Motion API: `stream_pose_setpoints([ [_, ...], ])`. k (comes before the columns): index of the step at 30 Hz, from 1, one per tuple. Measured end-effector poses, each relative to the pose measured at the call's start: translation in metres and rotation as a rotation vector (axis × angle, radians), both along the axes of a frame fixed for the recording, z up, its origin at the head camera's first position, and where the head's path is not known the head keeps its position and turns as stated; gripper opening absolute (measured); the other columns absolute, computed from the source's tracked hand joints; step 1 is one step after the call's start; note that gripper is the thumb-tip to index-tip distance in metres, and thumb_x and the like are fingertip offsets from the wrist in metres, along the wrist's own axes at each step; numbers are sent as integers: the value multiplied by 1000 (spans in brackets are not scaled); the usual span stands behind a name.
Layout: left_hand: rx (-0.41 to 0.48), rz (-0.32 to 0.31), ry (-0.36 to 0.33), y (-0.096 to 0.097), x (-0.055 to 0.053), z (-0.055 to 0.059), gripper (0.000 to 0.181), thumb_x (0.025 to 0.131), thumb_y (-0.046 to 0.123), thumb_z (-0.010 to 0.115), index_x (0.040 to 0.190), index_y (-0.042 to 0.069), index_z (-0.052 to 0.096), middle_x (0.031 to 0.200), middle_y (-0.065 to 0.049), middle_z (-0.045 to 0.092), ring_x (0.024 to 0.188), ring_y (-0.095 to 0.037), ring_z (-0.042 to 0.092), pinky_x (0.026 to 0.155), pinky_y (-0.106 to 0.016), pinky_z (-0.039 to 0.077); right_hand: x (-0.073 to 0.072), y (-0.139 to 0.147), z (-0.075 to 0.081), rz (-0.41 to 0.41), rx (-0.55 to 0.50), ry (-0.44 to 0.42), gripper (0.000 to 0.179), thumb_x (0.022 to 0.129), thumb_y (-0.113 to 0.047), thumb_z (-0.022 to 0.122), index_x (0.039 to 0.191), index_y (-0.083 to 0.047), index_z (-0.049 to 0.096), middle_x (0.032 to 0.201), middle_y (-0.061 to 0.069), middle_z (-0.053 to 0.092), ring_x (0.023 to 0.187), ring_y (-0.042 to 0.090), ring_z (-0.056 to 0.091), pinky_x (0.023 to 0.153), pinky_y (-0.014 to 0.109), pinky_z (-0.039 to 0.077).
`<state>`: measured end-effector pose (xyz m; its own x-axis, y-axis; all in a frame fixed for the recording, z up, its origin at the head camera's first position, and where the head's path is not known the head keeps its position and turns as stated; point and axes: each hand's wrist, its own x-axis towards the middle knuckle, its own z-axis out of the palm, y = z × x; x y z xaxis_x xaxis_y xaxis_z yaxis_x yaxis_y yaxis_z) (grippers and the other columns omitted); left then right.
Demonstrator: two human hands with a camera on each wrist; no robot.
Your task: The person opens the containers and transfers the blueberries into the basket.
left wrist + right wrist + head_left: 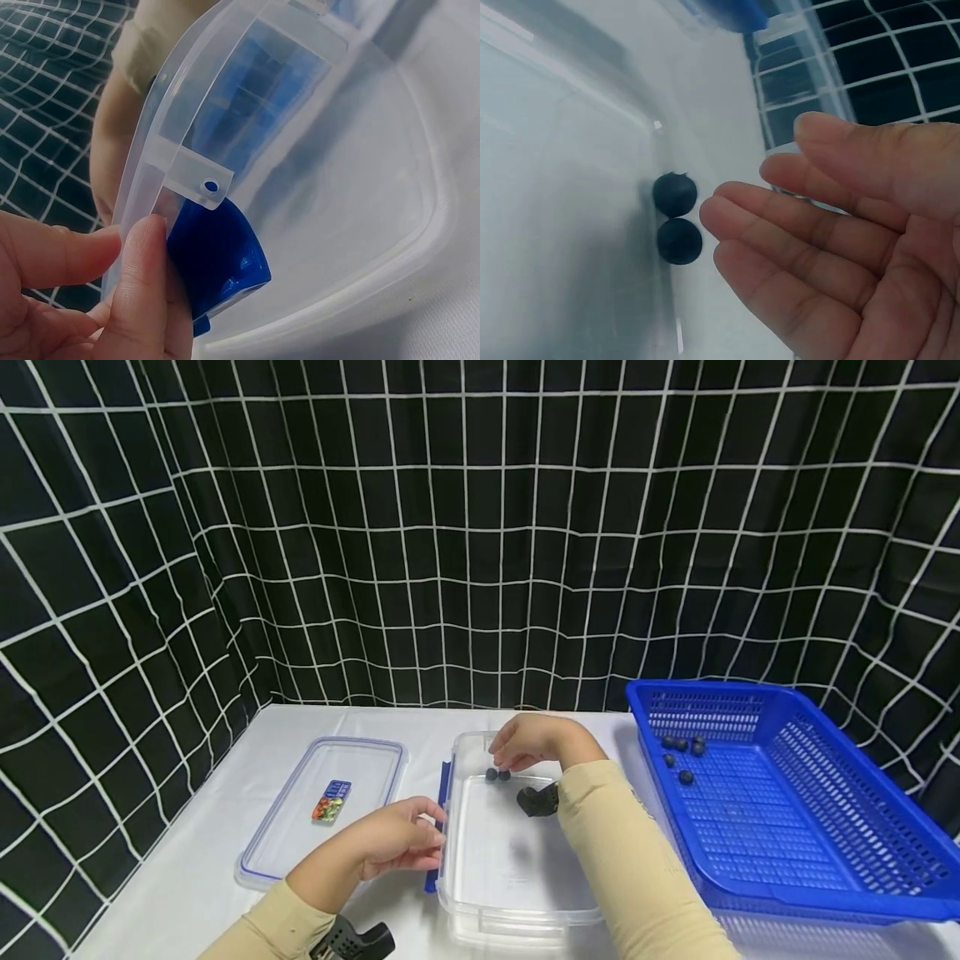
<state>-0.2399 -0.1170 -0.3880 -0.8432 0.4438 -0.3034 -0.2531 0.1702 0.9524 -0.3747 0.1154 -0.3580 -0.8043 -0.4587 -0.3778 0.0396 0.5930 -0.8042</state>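
A clear plastic food container (517, 910) stands in front of me without its lid. Thumb and fingers of my left hand (397, 839) pinch its left side by the rim, next to a blue latch (216, 259) that hangs folded down. Inside the container, at its far end, two blueberries (675, 195) lie side by side. Over them is my right hand (536, 739), reaching in. In the right wrist view its fingers are extended, palm showing with nothing in it, and the fingertips are right beside the berries.
To the right a blue plastic basket (780, 827) has several blueberries (681, 745) in its far left part. A clear lid (288, 839) with a coloured label lies on the white table (187, 843) at left. Black curtains (480, 527) with a white grid surround the table.
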Motion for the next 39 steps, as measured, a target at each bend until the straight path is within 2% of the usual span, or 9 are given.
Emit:
stream_pose_setpoints([
  [5,-2,-2,3,1,-1,1,30,85,-3,55,113,-1,43,78,-8,55,66,-14,59,64,-23,58,-2,-1,-5,6,85,-7,40,81,-1,62,120,5,55,113,14,60,95,18,60,87,31,52],
  [9,-6,-1,4,2,-1,1,31,85,-3,55,113,-1,43,78,-8,55,66,-14,59,64,-22,57,-3,-2,-8,23,113,-4,40,82,-2,62,121,3,55,118,14,58,100,18,59,90,32,51],
  [16,-2,2,4,1,-1,1,30,85,-3,55,112,-1,43,78,-9,54,65,-14,59,63,-22,57,-2,-10,-14,52,119,0,39,82,1,61,121,3,55,117,13,57,98,18,59,92,34,50],
  [23,-11,6,-3,1,-1,1,30,85,-3,55,113,-1,42,79,-9,54,65,-14,59,64,-22,57,1,-20,-24,100,170,49,38,80,3,61,118,0,58,108,10,61,94,18,58,87,32,52],
  [34,-25,12,-2,1,0,3,30,85,-3,55,112,-1,43,79,-9,54,66,-15,59,65,-23,58,3,-31,-32,203,211,125,36,78,-4,68,114,-4,62,100,6,62,92,16,59,86,31,53],
  [39,-32,16,2,0,0,4,30,85,-3,55,112,-1,43,80,-9,54,66,-15,59,66,-25,58,5,-35,-33,206,180,97,41,79,-5,68,118,-4,58,104,8,61,94,17,60,90,34,51],
])
